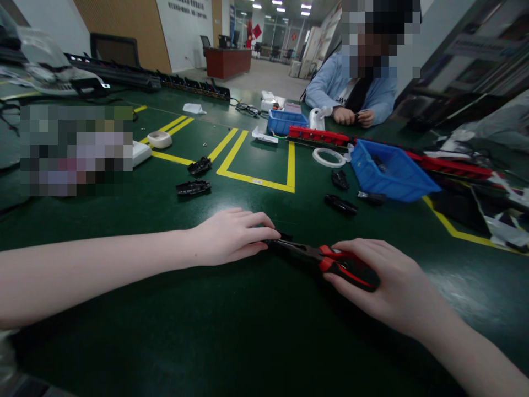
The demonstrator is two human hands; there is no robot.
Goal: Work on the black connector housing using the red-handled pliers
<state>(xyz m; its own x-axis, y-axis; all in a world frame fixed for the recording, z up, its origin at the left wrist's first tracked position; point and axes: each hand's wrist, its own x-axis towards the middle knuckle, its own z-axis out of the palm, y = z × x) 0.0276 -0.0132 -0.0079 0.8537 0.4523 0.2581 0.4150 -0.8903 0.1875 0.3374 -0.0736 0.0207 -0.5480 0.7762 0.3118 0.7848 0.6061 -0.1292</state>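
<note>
Right hand (pixel 390 281) clamped around red-handled pliers (pixel 325 259), their tips at a small black part (pixel 284 235) by the left hand (pixel 231 237) (whose grip, mostly hidden, cannot be told).

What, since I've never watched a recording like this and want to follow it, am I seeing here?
There is no machine, just one person's bare hands, filmed by a camera worn on that person's head, looking forward and down. The right hand holds red-and-black pliers. Their tips reach a small dark piece at the fingertips of the left hand; its shape is mostly hidden. On the green table lie black parts, a white ring and a blue bin. Another person sits across it.
</note>
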